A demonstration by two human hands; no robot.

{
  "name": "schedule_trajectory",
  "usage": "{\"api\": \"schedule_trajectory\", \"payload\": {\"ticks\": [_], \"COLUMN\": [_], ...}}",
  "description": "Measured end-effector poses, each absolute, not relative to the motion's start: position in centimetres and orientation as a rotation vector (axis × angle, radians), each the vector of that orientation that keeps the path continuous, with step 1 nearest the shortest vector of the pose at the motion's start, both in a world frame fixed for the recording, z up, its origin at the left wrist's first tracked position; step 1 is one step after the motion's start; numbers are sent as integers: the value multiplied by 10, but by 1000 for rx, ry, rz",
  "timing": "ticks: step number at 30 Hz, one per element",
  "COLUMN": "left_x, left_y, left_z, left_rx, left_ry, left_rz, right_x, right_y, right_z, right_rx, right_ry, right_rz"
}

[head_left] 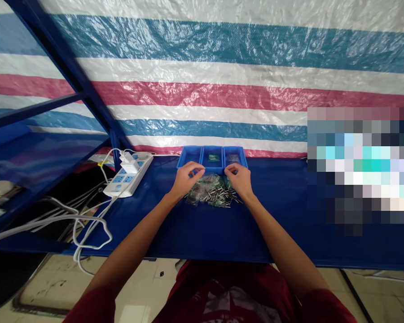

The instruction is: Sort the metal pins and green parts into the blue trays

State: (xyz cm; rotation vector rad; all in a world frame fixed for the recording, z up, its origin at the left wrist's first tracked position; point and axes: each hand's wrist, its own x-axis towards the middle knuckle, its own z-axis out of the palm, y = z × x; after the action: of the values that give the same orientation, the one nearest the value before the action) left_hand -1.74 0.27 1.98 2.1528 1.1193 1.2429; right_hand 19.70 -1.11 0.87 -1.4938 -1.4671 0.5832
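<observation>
My left hand [188, 178] is by the front of the left blue bin [179, 158], thumb and fingers closed together. Across from it, my right hand [239, 178] makes a similar pinch just in front of the right blue bin [245, 158]. Whatever either pinch holds is too small to make out. The middle blue bin [212, 170] contains a small green packet [213, 158], and the right bin a clear brownish one [234, 158]. Between and below my hands lie thin metal pin-like pieces [220, 196], heaped against crumpled clear plastic bags [204, 186].
A white power strip [123, 177] with a plugged-in adapter [129, 164] sits to the left. Its white cables [90, 229] loop over the table's left part. A blue metal frame [63, 58] rises there. Behind hangs a striped plastic sheet [205, 94]. A blurred-out area covers the right.
</observation>
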Motion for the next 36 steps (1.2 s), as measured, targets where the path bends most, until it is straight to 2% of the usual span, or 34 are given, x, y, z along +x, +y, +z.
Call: {"api": "schedule_trajectory", "payload": {"ticks": [4, 13, 18, 22, 28, 36], "left_x": [-28, -36, -34, -32, -30, -30], "left_y": [7, 11, 9, 8, 7, 9], "left_z": [25, 22, 23, 24, 22, 19], "left_rx": [2644, 2744, 2716, 2707, 2760, 2779], "left_ry": [1035, 898, 931, 1010, 1009, 990], "left_rz": [1020, 533, 700, 864, 886, 889], "right_x": [192, 192, 182, 171, 164, 164], "right_y": [-14, -16, -22, -28, -30, -29], "right_z": [10, 15, 15, 12, 7, 8], "right_rx": [-1630, -1517, -1363, -1363, -1465, -1463], "right_ry": [-1903, -2244, -2298, -2370, -2410, -2314], "right_rz": [483, 600, 680, 575, 468, 556]}}
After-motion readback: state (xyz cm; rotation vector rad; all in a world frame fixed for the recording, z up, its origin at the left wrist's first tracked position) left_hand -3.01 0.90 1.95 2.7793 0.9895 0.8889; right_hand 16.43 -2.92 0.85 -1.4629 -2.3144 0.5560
